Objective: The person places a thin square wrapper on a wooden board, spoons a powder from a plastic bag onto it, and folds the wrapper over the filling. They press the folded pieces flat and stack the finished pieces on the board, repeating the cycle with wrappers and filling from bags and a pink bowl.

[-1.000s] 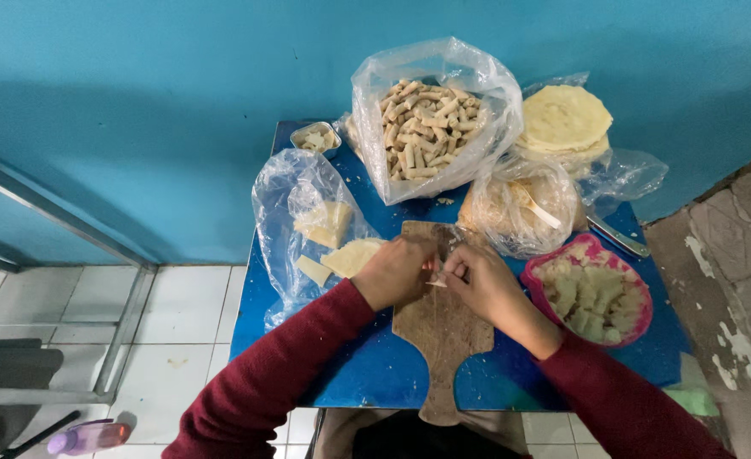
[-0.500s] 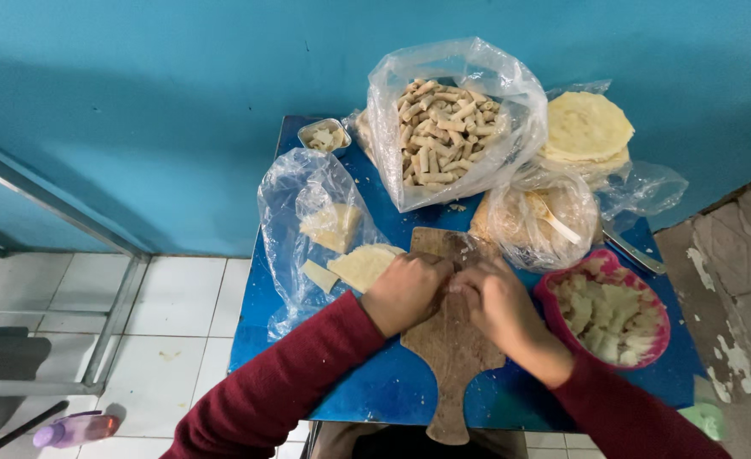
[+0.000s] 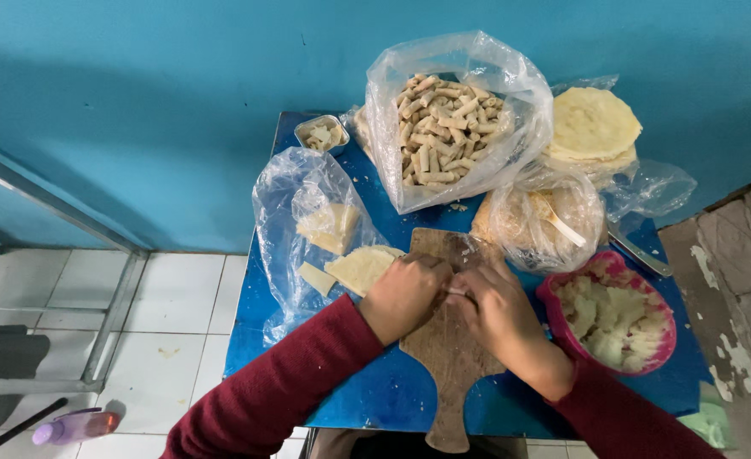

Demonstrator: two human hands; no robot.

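Bench (image 3: 392,399): glossy blue top, smooth, slightly scuffed. Cutting board (image 3: 448,374): bare wood, matt, worn brown, rough grain. Bags: thin clear plastic, crinkled, shiny – large bag (image 3: 511,93) over matt pale rolls, left bag (image 3: 286,195) over smooth doughy wrapper pieces. Pink bowl (image 3: 562,327): glossy plastic; filling lumpy, moist-looking. Small tin (image 3: 321,134): dull metal. Stack of round wrappers (image 3: 592,123): matt, floury. Sleeves (image 3: 282,391): dark red knit cloth, soft matt. Floor tiles (image 3: 180,297): glazed white. Wall (image 3: 180,102): matt teal paint.
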